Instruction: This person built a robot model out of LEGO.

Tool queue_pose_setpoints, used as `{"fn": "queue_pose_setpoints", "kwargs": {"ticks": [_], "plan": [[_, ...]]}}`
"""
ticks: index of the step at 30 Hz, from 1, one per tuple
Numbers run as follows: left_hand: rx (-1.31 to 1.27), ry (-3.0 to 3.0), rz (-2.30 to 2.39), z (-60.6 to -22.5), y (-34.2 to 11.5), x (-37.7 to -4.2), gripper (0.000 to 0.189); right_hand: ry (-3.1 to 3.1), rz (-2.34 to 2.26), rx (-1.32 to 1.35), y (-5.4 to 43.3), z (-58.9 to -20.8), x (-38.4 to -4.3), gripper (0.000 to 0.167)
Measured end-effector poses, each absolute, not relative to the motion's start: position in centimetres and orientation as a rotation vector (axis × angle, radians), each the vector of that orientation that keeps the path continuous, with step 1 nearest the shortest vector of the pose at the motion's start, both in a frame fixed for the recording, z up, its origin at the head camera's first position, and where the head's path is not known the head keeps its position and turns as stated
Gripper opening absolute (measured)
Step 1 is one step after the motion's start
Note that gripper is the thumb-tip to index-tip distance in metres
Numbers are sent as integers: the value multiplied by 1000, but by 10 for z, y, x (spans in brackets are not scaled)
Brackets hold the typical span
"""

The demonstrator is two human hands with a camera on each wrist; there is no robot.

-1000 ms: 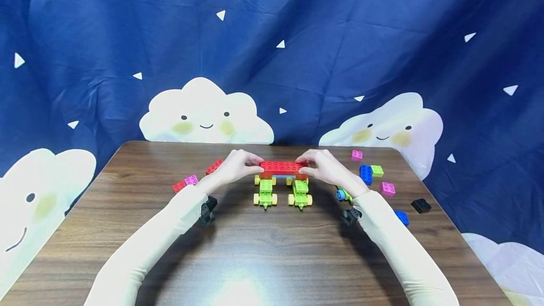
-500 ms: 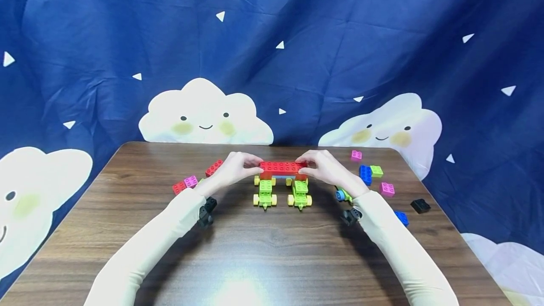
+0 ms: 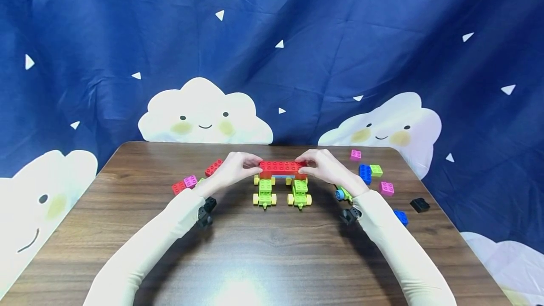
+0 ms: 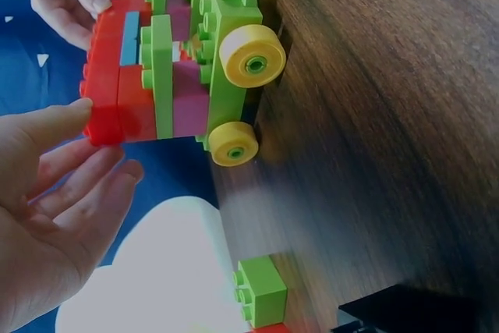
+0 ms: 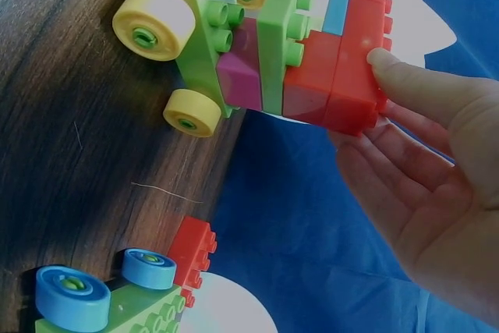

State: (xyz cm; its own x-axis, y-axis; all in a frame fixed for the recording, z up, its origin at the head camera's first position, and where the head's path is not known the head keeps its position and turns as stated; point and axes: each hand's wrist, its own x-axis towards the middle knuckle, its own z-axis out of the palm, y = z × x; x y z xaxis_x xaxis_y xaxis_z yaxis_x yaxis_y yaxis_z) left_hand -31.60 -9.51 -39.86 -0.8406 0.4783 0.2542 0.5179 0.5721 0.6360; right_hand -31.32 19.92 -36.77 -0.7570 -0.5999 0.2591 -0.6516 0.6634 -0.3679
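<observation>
A long red building brick point(image 3: 280, 167) bridges two green wheeled bases with yellow wheels, the left base point(image 3: 265, 193) and the right base point(image 3: 300, 193). Smaller red bricks, a thin blue brick point(image 4: 130, 39), green bricks and purple bricks point(image 5: 240, 68) are stacked between. My left hand point(image 3: 235, 168) holds the long brick's left end, thumb on one side and fingers on the other. At the right end, my right hand point(image 3: 325, 168) grips it the same way. The far side of the build is hidden in the head view.
On the wooden table's left lie red bricks point(image 3: 214, 167) and a pink brick point(image 3: 190, 181). To the right are a blue-wheeled green base point(image 3: 343, 194), blue bricks point(image 3: 365, 174), a green brick point(image 3: 376, 170), pink bricks point(image 3: 386, 188) and a black brick point(image 3: 420, 205). A blue curtain hangs behind.
</observation>
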Motion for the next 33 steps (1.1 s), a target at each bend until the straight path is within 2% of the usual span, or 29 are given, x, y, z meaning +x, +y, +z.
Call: {"fn": "queue_pose_setpoints", "kwargs": {"ticks": [9, 15, 24, 33], "plan": [[-873, -2748, -1154, -398, -116, -313, 36, -2760, 677, 1046, 197, -369, -313, 29], [-1005, -2776, -1127, -404, -146, -307, 38, -2766, 685, 1043, 197, -370, -313, 28], [-1155, -2907, -1047, -405, -188, -292, 52, -2769, 719, 1033, 199, -369, -315, 28], [-1418, -2924, -729, -413, -201, -279, 44, -2803, 722, 1008, 200, -368, -316, 28]]}}
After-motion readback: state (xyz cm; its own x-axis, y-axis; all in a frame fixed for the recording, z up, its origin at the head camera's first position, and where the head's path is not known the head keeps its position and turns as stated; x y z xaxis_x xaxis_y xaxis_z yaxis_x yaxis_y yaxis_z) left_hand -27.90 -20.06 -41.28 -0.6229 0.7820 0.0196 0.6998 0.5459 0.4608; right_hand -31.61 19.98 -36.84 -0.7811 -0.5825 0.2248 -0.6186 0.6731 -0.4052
